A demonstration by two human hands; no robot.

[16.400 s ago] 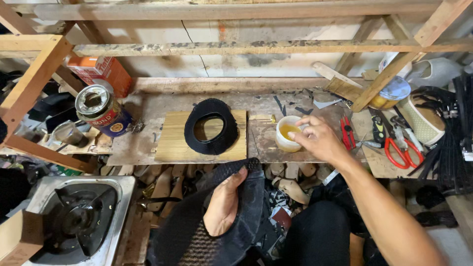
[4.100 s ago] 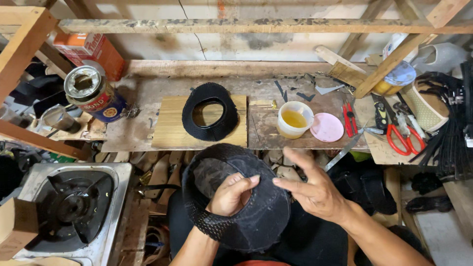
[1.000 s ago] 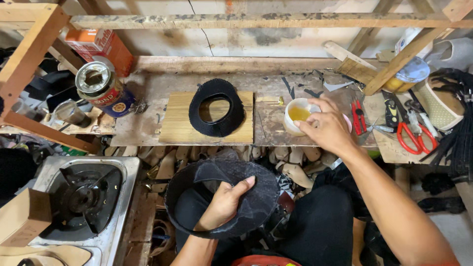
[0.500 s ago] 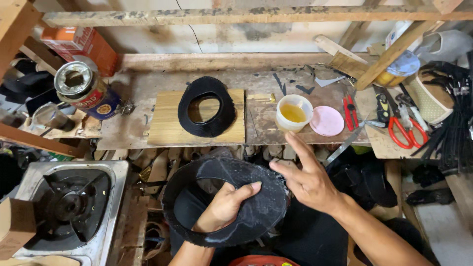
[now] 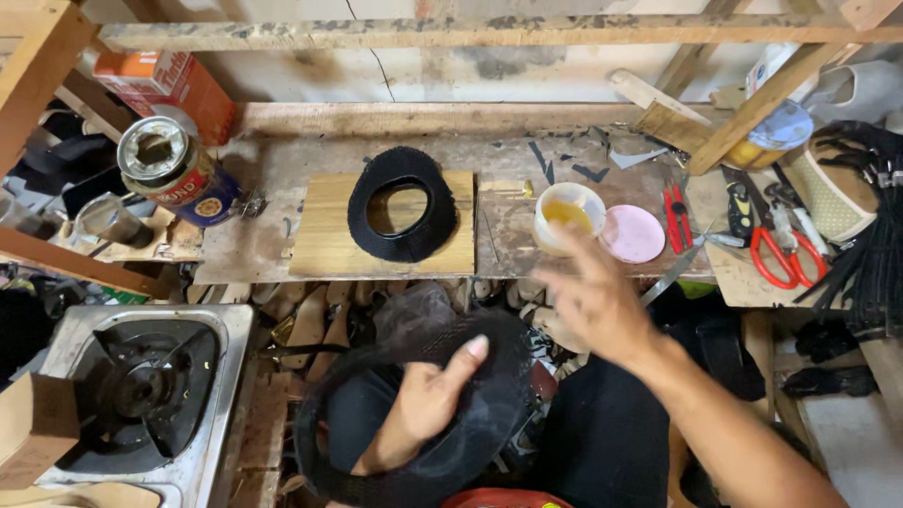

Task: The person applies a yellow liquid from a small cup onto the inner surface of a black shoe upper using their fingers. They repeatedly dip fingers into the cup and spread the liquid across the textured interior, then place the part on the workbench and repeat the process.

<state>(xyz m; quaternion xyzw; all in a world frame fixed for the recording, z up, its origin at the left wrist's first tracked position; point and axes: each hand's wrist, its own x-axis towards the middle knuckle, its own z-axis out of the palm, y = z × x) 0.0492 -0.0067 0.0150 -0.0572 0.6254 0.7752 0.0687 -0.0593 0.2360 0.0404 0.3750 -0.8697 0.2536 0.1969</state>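
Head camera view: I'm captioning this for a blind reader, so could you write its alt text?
A person's left hand holds a black hat-shaped mesh piece in their lap while the right hand, blurred and open, hovers below a small cup of yellow liquid on a cluttered wooden workbench. A black ring-shaped piece lies on a board.

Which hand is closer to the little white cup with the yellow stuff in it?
The right hand. It hovers just below the white cup. The left hand is much lower, inside the black hat.
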